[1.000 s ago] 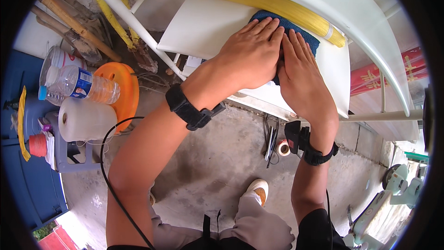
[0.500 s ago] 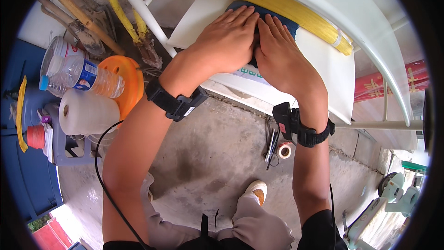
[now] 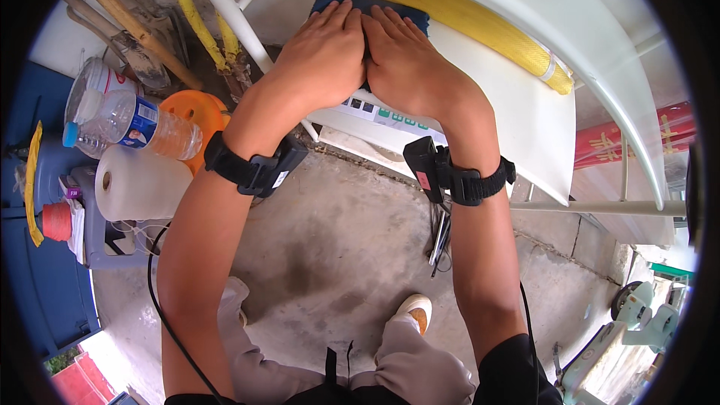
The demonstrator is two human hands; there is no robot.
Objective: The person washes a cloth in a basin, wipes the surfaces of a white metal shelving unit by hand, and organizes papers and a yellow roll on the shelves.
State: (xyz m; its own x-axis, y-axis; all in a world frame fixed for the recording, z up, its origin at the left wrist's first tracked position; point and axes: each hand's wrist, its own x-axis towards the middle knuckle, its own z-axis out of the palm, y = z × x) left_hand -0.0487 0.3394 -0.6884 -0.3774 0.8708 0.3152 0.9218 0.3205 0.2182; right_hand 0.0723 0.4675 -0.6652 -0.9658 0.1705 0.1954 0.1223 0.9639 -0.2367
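Both my hands lie flat on a folded dark blue cloth [image 3: 415, 15] that rests on a white panel [image 3: 517, 120] of a white-framed rack. My left hand [image 3: 322, 52] has its fingers stretched out, pointing away from me. Beside it, touching at the fingers, my right hand [image 3: 409, 64] is also laid out flat. Most of the cloth is hidden under the palms. Each wrist wears a black strap with a small box.
A yellow mesh roll [image 3: 465, 15] lies along the panel's far edge. At left stand a plastic bottle [image 3: 139, 121], a white film roll [image 3: 142, 182], an orange disc [image 3: 196, 116] and shovels [image 3: 142, 56]. The white frame bar [image 3: 592, 52] arches over the panel's far right.
Both hands have slid left along the white panel, and the dark blue cloth has moved left with them. More of the panel shows at right. The tape roll on the floor is now hidden.
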